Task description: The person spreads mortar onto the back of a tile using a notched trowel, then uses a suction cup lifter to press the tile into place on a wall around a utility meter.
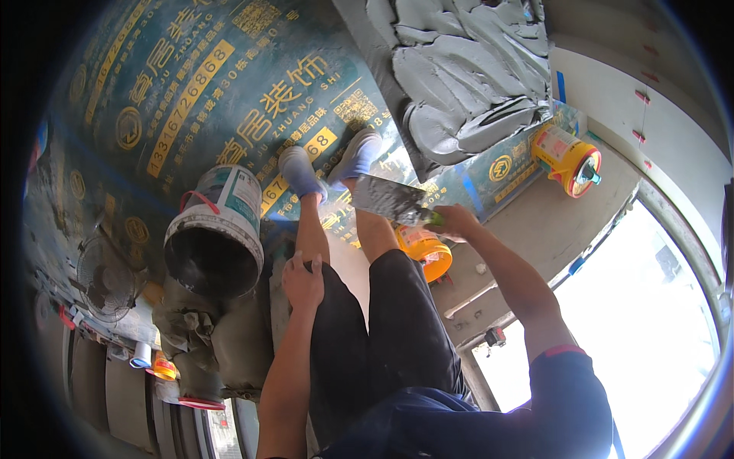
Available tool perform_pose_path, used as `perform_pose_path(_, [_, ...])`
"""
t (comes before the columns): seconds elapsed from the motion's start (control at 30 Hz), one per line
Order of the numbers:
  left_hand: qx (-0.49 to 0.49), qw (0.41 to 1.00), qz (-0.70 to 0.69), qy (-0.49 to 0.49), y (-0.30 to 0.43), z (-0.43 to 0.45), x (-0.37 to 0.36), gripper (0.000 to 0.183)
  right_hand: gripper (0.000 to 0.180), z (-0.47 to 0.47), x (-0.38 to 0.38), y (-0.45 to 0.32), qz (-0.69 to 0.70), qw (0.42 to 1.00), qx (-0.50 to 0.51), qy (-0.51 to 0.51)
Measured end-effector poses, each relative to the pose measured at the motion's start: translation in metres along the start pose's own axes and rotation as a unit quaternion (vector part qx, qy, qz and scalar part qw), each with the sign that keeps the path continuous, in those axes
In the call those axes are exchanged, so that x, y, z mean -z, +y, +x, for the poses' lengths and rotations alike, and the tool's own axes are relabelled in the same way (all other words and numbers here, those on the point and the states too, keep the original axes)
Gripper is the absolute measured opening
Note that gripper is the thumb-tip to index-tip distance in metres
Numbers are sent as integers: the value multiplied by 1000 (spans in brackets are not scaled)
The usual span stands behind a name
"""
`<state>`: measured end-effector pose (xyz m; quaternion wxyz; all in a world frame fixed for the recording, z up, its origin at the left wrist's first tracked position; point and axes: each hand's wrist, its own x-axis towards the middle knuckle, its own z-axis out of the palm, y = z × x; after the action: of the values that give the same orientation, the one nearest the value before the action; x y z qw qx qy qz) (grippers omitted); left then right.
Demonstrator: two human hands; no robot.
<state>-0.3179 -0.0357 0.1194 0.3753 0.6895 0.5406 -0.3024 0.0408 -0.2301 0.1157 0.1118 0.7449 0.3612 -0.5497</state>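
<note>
In my right hand is the green handle of a broad-bladed trowel. Wet grey mortar clings to its blade, which hangs over my right shin. My left hand rests on my left knee and holds nothing. Beyond my feet, at the upper right, thick grey mortar is spread in ridges and swirls over a grey slab, whose bare edge shows on the left. The slab's far end is cut off by the top of the picture.
A printed protective sheet covers the floor. Left of my legs stands a white bucket, dark inside, near filled sacks and a fan. Yellow buckets sit to the right, one beside my right knee. A bright opening lies at the lower right.
</note>
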Motion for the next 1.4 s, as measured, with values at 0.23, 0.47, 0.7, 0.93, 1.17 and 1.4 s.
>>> perform_pose_path(0.23, [-23, 998, -18, 57, 0, 1, -6, 36, 44, 18, 8, -163, 301, 944, -8, -134])
perform_pose_path(0.47, [-109, 989, -53, 85, 13, -18, -18, 34, 18, 32, -32, -341, 646, 493, -86, -576])
perform_pose_path(0.7, [-75, 994, -67, 51, 5, -18, -52, 43, 23, 87, -59, -388, 788, 478, -283, -263])
perform_pose_path(0.93, [-130, 991, 2, -3, 13, 7, -20, 38, 47, 94, -27, -228, 620, 758, -15, -202])
perform_pose_path(1.17, [-116, 990, 57, 63, 72, 25, 2, 33, 43, 49, 107, 87, 623, 729, -232, 161])
perform_pose_path(1.4, [-85, 990, -112, 30, 160, 101, -56, 33, 50, 35, 238, 322, 359, 813, -248, 385])
